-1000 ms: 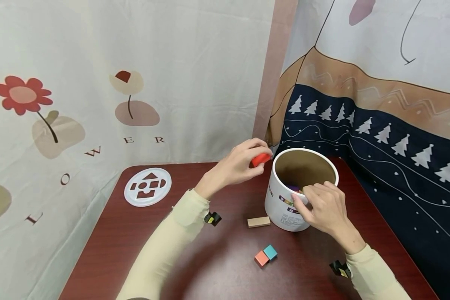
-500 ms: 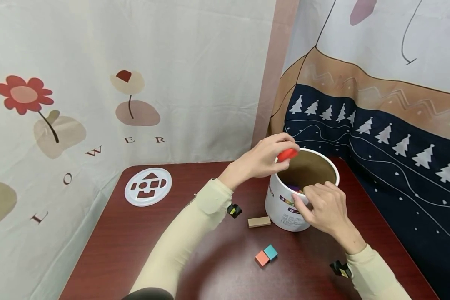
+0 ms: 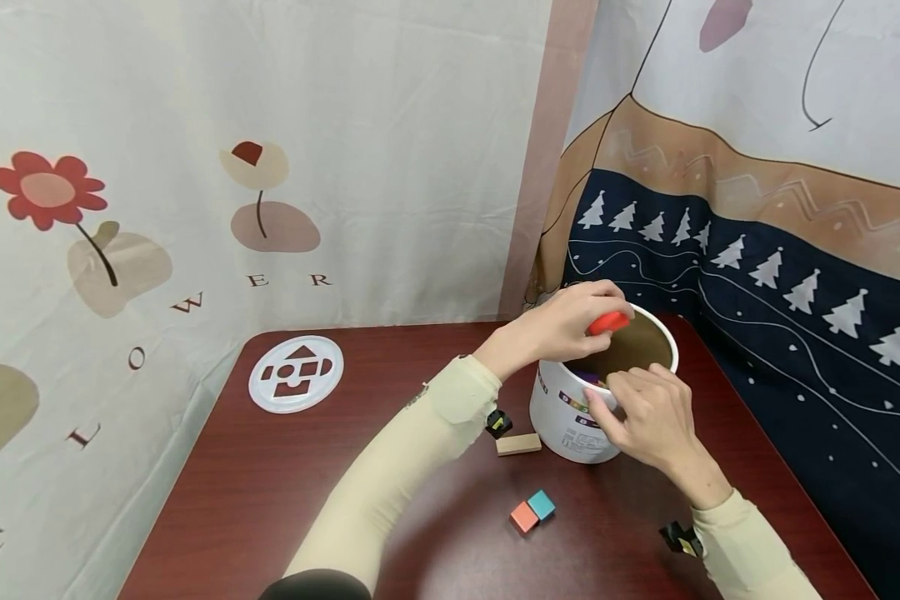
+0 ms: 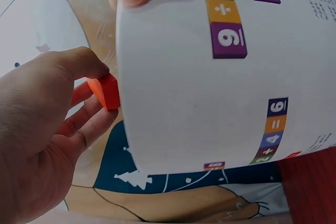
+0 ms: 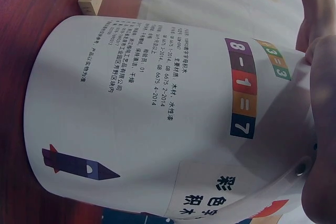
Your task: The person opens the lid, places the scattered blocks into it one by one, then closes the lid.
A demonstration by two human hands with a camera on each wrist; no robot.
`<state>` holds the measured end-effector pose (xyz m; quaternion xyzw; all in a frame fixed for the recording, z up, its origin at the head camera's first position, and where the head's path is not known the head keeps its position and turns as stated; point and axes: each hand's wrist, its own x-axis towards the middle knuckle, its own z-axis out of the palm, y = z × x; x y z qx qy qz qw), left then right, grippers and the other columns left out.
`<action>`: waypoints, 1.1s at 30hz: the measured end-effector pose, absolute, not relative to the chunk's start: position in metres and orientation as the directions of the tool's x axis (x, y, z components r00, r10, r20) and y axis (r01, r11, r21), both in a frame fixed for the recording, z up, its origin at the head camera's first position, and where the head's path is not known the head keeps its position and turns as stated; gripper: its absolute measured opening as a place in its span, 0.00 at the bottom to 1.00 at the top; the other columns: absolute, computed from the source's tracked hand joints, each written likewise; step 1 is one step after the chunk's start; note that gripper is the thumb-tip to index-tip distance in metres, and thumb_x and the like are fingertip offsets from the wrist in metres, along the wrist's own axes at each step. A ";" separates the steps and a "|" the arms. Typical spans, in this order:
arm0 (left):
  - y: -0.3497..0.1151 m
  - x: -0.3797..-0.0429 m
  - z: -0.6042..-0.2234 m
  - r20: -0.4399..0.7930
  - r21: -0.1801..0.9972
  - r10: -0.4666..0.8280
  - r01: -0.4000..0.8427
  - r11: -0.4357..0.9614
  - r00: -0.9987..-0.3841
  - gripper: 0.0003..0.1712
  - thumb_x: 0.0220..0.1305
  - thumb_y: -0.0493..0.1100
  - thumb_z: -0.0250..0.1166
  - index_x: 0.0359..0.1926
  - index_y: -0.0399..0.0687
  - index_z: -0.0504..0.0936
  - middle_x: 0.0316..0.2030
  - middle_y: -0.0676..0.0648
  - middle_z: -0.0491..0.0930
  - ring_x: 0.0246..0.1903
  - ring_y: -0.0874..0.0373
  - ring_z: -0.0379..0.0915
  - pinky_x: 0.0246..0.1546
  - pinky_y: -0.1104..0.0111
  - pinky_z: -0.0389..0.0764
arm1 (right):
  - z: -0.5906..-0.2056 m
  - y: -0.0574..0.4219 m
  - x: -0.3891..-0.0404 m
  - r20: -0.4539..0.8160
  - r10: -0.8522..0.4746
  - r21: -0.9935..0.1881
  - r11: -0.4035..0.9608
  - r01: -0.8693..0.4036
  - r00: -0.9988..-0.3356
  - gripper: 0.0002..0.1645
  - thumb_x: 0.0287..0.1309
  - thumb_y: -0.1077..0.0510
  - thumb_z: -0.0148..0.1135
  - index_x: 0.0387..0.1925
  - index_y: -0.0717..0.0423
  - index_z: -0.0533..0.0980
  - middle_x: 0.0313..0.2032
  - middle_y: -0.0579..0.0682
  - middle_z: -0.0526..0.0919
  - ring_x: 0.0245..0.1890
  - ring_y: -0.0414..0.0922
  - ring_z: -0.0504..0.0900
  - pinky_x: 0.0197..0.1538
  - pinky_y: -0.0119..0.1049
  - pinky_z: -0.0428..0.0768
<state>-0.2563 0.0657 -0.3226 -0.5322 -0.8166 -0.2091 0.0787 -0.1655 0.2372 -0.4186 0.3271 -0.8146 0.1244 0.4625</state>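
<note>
In the head view my left hand pinches a red block above the mouth of a white bucket. The left wrist view shows the red block between thumb and fingers, beside the bucket's rim. My right hand grips the near rim of the bucket, its thumb outside and its fingers over the edge. Purple and other coloured pieces show inside the bucket; the rest of its inside is hidden. The right wrist view has the bucket's printed side close up.
A wooden plank block lies against the bucket's left foot. Nearer the front, an orange cube and a teal cube touch each other. A white round plate with shaped cut-outs lies at the table's back left. Printed curtains hang behind.
My left hand has moved right with the red block, from beside the bucket to over its opening, and dipped slightly since half a second ago. The right hand has stayed on the rim.
</note>
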 end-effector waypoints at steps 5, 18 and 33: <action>0.070 -0.256 -0.327 0.332 0.265 0.845 0.901 0.344 -0.420 0.19 0.66 0.37 0.66 0.58 0.46 0.85 0.57 0.47 0.77 0.47 0.61 0.73 0.49 0.79 0.74 | -0.420 0.238 -0.165 0.828 -0.419 0.095 0.760 -0.643 -0.373 0.28 0.64 0.42 0.52 0.12 0.49 0.61 0.10 0.43 0.60 0.12 0.39 0.55 0.19 0.35 0.52; 0.072 -0.256 -0.329 0.354 0.258 0.843 0.908 0.329 -0.406 0.20 0.68 0.40 0.66 0.60 0.42 0.83 0.58 0.46 0.75 0.50 0.59 0.73 0.52 0.78 0.74 | -0.421 0.239 -0.166 0.828 -0.420 0.097 0.761 -0.642 -0.372 0.28 0.64 0.42 0.52 0.12 0.50 0.62 0.09 0.43 0.61 0.11 0.40 0.56 0.19 0.35 0.52; 0.069 -0.252 -0.331 0.349 0.172 0.806 0.878 0.447 -0.479 0.36 0.71 0.63 0.61 0.74 0.55 0.72 0.74 0.49 0.65 0.72 0.60 0.54 0.74 0.68 0.54 | -0.419 0.239 -0.165 0.826 -0.425 0.103 0.760 -0.641 -0.370 0.28 0.64 0.42 0.52 0.12 0.50 0.65 0.09 0.45 0.65 0.11 0.41 0.59 0.18 0.36 0.54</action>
